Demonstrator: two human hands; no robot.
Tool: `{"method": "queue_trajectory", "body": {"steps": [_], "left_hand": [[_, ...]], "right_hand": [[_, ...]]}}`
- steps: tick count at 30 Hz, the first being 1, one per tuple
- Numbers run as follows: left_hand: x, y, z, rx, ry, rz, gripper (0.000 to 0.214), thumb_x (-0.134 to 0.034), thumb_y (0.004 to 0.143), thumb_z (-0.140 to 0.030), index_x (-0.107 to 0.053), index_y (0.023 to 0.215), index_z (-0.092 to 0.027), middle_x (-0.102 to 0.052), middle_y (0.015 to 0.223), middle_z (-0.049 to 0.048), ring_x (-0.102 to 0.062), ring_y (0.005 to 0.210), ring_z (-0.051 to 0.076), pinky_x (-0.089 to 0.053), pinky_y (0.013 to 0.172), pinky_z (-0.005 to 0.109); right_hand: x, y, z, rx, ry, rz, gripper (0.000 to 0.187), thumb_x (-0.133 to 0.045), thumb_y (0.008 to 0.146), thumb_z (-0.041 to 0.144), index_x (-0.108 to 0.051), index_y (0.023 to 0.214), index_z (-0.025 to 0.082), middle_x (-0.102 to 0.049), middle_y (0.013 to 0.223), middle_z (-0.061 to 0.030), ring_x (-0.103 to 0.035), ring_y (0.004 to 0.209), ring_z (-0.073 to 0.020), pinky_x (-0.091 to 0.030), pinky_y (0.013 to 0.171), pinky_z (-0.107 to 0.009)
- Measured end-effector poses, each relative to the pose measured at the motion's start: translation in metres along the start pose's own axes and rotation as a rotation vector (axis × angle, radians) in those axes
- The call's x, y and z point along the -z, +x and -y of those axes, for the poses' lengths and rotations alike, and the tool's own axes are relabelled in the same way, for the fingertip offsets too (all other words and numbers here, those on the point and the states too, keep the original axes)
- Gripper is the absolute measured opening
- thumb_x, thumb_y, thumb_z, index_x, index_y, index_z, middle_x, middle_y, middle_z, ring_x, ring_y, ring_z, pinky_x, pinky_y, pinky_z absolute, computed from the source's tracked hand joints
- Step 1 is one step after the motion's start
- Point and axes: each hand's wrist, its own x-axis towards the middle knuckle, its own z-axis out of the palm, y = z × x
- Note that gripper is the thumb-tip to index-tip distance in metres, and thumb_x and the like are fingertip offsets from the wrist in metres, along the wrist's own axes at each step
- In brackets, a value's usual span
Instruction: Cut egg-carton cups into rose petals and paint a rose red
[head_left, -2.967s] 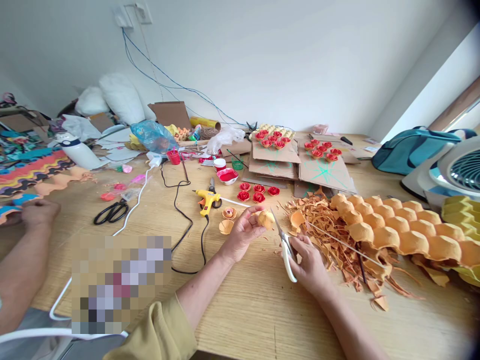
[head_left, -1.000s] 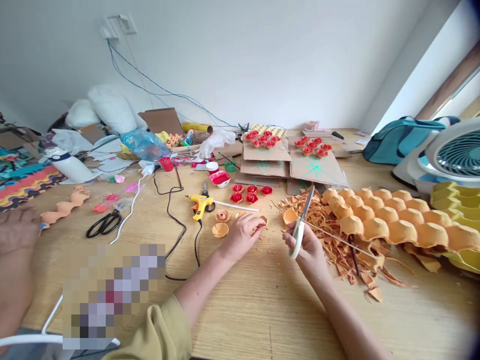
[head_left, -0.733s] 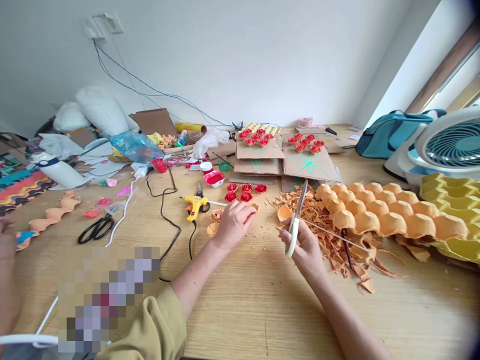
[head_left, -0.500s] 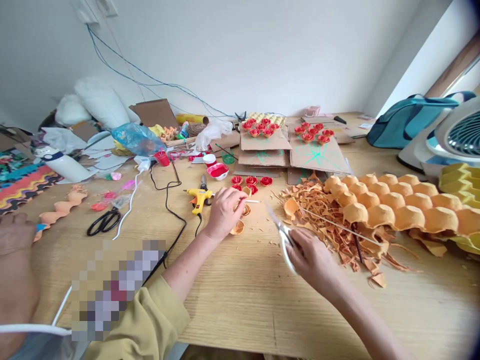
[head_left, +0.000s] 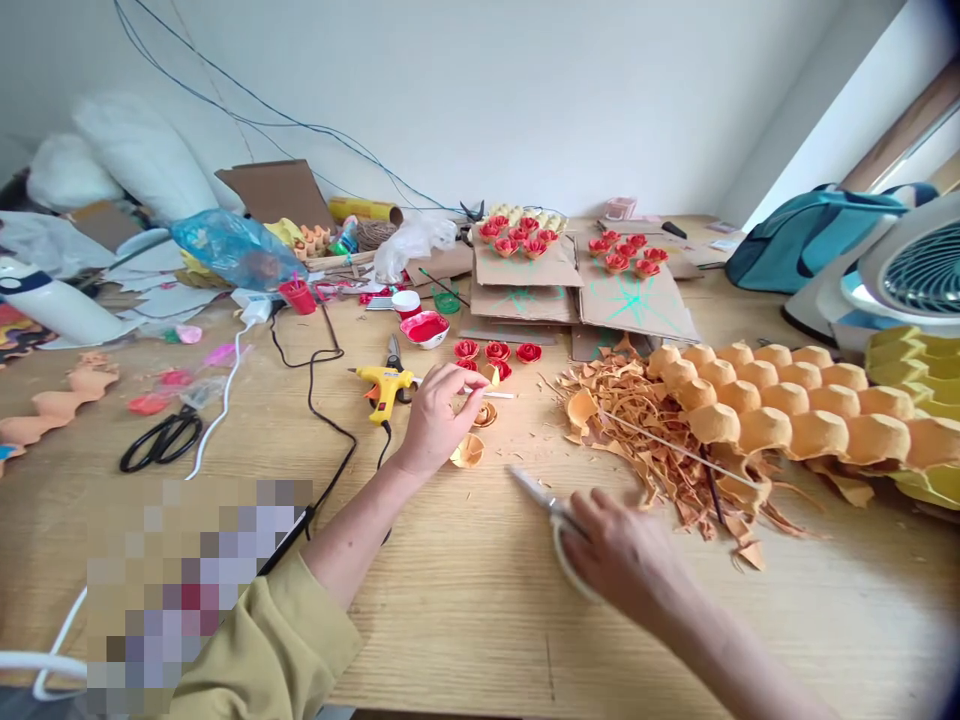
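Note:
My left hand point(head_left: 439, 415) is closed in a pinch on a small yellow egg-carton piece point(head_left: 493, 374). A short white stick point(head_left: 499, 395) shows just beyond the fingertips; whether I hold it too is unclear. Under that hand sit a rolled orange carton flower point(head_left: 486, 414) and an unpainted carton cup point(head_left: 468, 452). My right hand point(head_left: 619, 535) grips scissors point(head_left: 536, 490) by their white handle, low over the table with the blades pointing away to the left. Several red-painted flowers point(head_left: 528, 352) lie beyond my left hand.
A yellow glue gun point(head_left: 384, 388) with a black cord lies left of my hand. Orange scraps point(head_left: 645, 440) and an egg tray point(head_left: 802, 400) fill the right side. Cardboard sheets point(head_left: 634, 300) bear red flowers; a red paint bowl point(head_left: 424, 329) and black scissors point(head_left: 160, 440) lie leftward.
My right hand has moved down toward the table with the scissors, whose blades now point more to the left. The view has shifted rightward, and another person's hand at the left edge is gone from view.

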Motion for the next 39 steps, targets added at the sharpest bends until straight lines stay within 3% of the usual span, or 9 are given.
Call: {"method": "queue_trajectory", "body": {"steps": [3,7,11,15,19,25,28,33,39], "left_hand": [[-0.003,0.001,0.001,-0.001,-0.007,0.006,0.006,-0.061,0.088,-0.014,-0.066,0.088,-0.018,-0.067,0.084,0.0019,-0.059,0.081,0.016,-0.046,0.076,0.029],[-0.011,0.002,0.002,-0.023,-0.007,0.024,0.008,-0.060,0.089,-0.013,-0.065,0.089,-0.018,-0.067,0.085,0.0021,-0.059,0.083,0.017,-0.046,0.078,0.030],[-0.017,-0.001,-0.002,-0.023,-0.019,0.073,0.009,-0.057,0.090,-0.013,-0.064,0.089,-0.019,-0.067,0.085,0.0022,-0.059,0.083,0.017,-0.045,0.079,0.031],[-0.022,-0.009,-0.009,-0.093,0.022,0.216,0.011,-0.055,0.092,-0.015,-0.064,0.090,-0.020,-0.068,0.088,0.0033,-0.058,0.086,0.019,-0.043,0.080,0.033],[-0.031,-0.020,-0.016,-0.257,0.218,0.398,0.010,-0.056,0.092,-0.017,-0.065,0.090,-0.019,-0.068,0.086,0.0038,-0.055,0.084,0.021,-0.038,0.076,0.035],[-0.041,-0.027,-0.022,-0.330,0.344,0.522,0.014,-0.052,0.095,-0.017,-0.063,0.087,-0.019,-0.066,0.082,0.0037,-0.053,0.080,0.020,-0.034,0.074,0.037],[-0.031,-0.020,-0.022,-0.262,0.277,0.464,0.010,-0.054,0.094,-0.020,-0.065,0.094,-0.020,-0.069,0.087,0.0033,-0.055,0.084,0.021,-0.035,0.075,0.037],[0.009,-0.007,-0.010,-0.082,0.274,0.328,0.011,-0.055,0.093,-0.022,-0.066,0.092,-0.021,-0.071,0.090,0.0028,-0.057,0.087,0.022,-0.036,0.077,0.037],[0.047,-0.028,0.004,0.066,0.269,0.294,0.012,-0.056,0.092,-0.020,-0.067,0.092,-0.021,-0.072,0.095,0.0026,-0.060,0.090,0.020,-0.040,0.085,0.038]], "right_hand": [[0.003,0.008,-0.013,-0.097,-0.049,-0.040,0.017,-0.055,0.091,0.034,-0.056,0.084,0.019,-0.064,0.079,-0.0053,-0.057,0.053,-0.0143,-0.017,0.047,-0.027],[-0.005,0.003,0.001,0.092,0.055,-0.035,0.014,-0.055,0.089,0.032,-0.054,0.081,0.021,-0.062,0.073,-0.0015,-0.057,0.050,-0.0143,-0.020,0.048,-0.028],[-0.005,0.012,-0.006,-0.097,-0.014,-0.079,0.020,-0.052,0.091,0.037,-0.053,0.082,0.020,-0.064,0.075,-0.0043,-0.057,0.048,-0.0154,-0.018,0.046,-0.029],[0.015,0.030,-0.033,-0.108,0.148,-0.191,0.018,-0.051,0.091,0.037,-0.051,0.082,0.022,-0.063,0.074,-0.0015,-0.060,0.058,-0.0161,-0.030,0.050,-0.025],[0.033,0.048,-0.045,-0.209,0.332,-0.342,0.018,-0.055,0.089,0.041,-0.051,0.083,0.024,-0.056,0.060,0.0049,-0.051,0.048,-0.0128,-0.033,0.049,-0.023],[0.018,0.060,-0.042,-0.174,0.534,-0.384,0.016,-0.058,0.087,0.037,-0.053,0.085,0.023,-0.055,0.062,0.0054,-0.050,0.052,-0.0113,-0.038,0.053,-0.022],[0.010,0.058,-0.045,-0.158,0.581,-0.382,0.016,-0.059,0.087,0.037,-0.055,0.089,0.022,-0.055,0.064,0.0050,-0.049,0.053,-0.0111,-0.039,0.053,-0.022],[0.018,0.056,-0.048,-0.139,0.722,-0.431,0.018,-0.058,0.089,0.037,-0.057,0.084,0.020,-0.052,0.065,0.0034,-0.045,0.055,-0.0111,-0.039,0.052,-0.021],[0.034,0.058,-0.038,-0.101,0.800,-0.363,0.023,-0.056,0.090,0.039,-0.060,0.080,0.019,-0.053,0.062,0.0022,-0.046,0.055,-0.0114,-0.037,0.049,-0.022]]}}
